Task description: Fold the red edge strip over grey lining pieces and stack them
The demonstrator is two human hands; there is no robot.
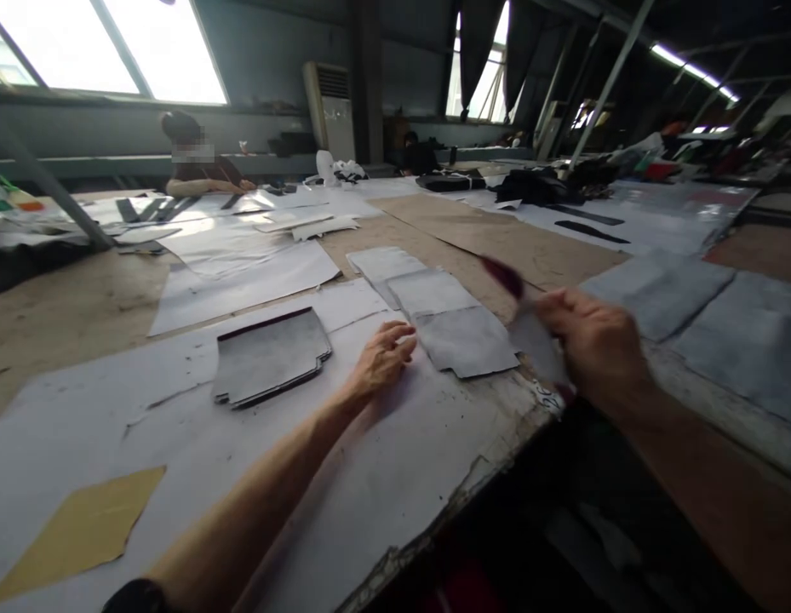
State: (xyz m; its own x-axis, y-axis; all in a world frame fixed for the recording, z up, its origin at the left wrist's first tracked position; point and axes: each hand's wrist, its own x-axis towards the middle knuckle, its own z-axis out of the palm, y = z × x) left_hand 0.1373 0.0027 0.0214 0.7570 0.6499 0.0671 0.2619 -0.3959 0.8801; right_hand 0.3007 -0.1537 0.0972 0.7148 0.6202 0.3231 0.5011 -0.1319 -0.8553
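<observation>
My right hand (593, 345) pinches a thin piece with a pale side and a dark red part (539, 340), held up near the table's front edge and blurred. My left hand (386, 353) rests over the white sheet with its fingers curled and slightly apart, nothing visible in them. Just beyond its fingertips lie overlapping grey-white pieces (462, 328), the nearest with a notched corner. To the left sits a neat stack of grey pieces (271, 358) with dark edges.
A yellow-tan sheet (82, 528) lies at the lower left. Large grey pieces (740, 332) cover the right side. Black material (529, 186) is heaped farther back. A person (200, 166) sits at the far left side, another farther off. A slanted pole (56, 191) rises at the left.
</observation>
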